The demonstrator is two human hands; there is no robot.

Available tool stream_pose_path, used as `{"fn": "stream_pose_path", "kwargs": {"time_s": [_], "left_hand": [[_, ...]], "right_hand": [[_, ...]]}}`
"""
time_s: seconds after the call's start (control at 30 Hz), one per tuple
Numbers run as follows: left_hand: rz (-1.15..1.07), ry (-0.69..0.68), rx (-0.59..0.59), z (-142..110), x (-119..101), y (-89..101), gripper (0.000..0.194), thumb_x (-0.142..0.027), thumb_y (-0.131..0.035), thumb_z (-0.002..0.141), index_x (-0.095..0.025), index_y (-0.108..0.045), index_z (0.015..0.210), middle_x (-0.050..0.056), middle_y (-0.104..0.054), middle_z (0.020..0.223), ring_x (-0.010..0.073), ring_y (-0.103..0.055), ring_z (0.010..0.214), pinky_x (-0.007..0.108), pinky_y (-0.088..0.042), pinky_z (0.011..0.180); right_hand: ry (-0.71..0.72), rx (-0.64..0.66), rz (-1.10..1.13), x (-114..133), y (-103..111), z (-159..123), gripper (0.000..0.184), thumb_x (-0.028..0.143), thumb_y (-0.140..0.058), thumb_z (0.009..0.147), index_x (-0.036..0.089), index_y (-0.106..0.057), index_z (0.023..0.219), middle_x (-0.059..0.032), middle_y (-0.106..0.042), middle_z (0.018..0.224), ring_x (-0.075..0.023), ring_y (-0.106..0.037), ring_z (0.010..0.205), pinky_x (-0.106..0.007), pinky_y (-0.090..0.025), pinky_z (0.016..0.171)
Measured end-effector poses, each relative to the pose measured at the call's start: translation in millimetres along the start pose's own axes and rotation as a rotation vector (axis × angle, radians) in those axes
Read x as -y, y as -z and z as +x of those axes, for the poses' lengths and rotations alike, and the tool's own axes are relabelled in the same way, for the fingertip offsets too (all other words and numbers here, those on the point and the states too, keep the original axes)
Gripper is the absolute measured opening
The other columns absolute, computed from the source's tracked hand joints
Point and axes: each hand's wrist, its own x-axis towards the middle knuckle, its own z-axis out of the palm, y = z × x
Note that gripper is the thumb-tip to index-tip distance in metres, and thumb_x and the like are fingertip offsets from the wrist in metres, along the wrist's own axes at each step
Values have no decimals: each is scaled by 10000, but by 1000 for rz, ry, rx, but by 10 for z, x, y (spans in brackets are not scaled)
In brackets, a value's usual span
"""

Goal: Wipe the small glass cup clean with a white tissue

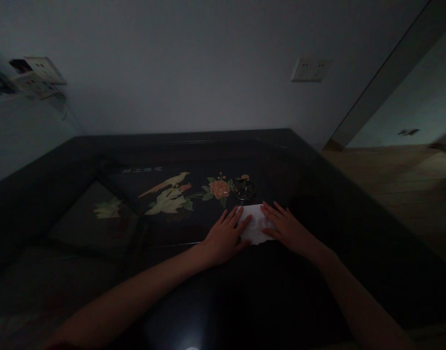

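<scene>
A small white sheet of paper (255,224) lies on the dark glossy table (223,296), with faint marks on its surface. My left hand (225,236) rests on its left side, fingers stretched out and apart. On the right side of the paper, my right hand (286,227) lies with spread fingers, its fingertips over the top and right edges. Just beyond the paper sits a small dark shiny object (245,188), whose kind I cannot make out in the dim light.
The tabletop bears a picture of a bird (168,183), a pink flower (219,188) and pale leaves. Behind the table is a wall with a socket plate (311,70) at right and more sockets (44,70) at left. Wooden flooring (394,170) shows at right.
</scene>
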Motion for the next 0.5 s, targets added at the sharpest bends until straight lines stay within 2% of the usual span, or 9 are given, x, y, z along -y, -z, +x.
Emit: {"fn": "stream_pose_path", "kwargs": {"time_s": [0.07,0.17,0.27,0.37,0.5], "left_hand": [[-26,3,-12,-65,-6,58,661,-416,-542,888,-184,-282,1450,171,-228,1529,306,-156,1424,524,-200,1132],[-77,-4,-53,-241,-18,206,577,-348,-528,904,-188,-322,1419,149,-295,1511,276,-221,1413,522,-219,1131],[-201,0,-67,-490,-17,355,444,-239,-486,916,-201,-410,1351,105,-465,1410,224,-446,1285,428,-354,1077],[-328,20,-70,-725,12,395,243,-196,-426,922,-178,-583,1106,72,-636,1112,184,-598,1018,314,-478,896],[-435,-64,-82,-886,81,297,198,-163,-403,892,-159,-586,817,31,-612,768,142,-576,717,240,-452,675]], "right_hand": [[10,-56,14,1,24,7,577,476,-443,915,206,-390,1422,-104,-313,1521,-343,-245,1404,-600,-286,1076],[70,-228,87,66,87,10,495,438,-455,923,169,-500,1336,-149,-407,1464,-325,-362,1352,-566,-328,1068],[154,-378,239,282,131,-18,358,375,-440,945,192,-579,1219,-130,-544,1327,-259,-499,1230,-478,-410,1032],[299,-349,371,622,98,-74,265,312,-431,957,185,-625,1083,-112,-640,1103,-219,-587,1056,-402,-478,935],[501,-202,454,1040,-25,-144,270,319,-423,964,161,-634,907,-89,-659,903,-186,-610,849,-308,-502,745]]}}
